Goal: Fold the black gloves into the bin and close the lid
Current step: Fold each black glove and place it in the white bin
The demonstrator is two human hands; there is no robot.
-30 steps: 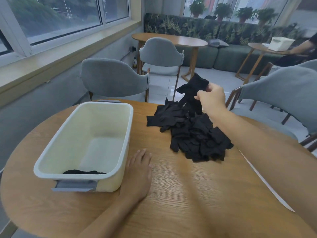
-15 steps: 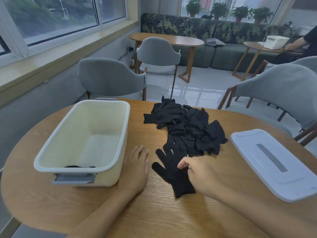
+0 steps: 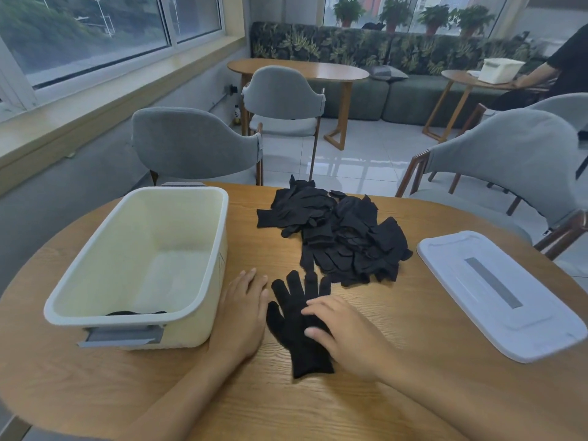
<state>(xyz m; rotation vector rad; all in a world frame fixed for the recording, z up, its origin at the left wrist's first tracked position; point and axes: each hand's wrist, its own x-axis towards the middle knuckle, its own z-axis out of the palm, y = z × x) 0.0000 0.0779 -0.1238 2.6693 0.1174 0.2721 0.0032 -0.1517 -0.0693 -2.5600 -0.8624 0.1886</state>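
Wooden table (image 3: 366, 405): right hand (image 3: 346, 332) presses one glove (image 3: 296, 326), fingers straight; left hand (image 3: 243, 313) flat, seemingly touching bin (image 3: 203, 275).

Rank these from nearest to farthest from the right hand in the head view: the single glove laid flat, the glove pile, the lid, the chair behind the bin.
1. Single flat glove: right under the right hand, whose fingers rest on it.
2. Glove pile: just beyond the hand, mid-table.
3. Lid: off to the right, at the table edge.
4. Grey chair: far left, past the bin.
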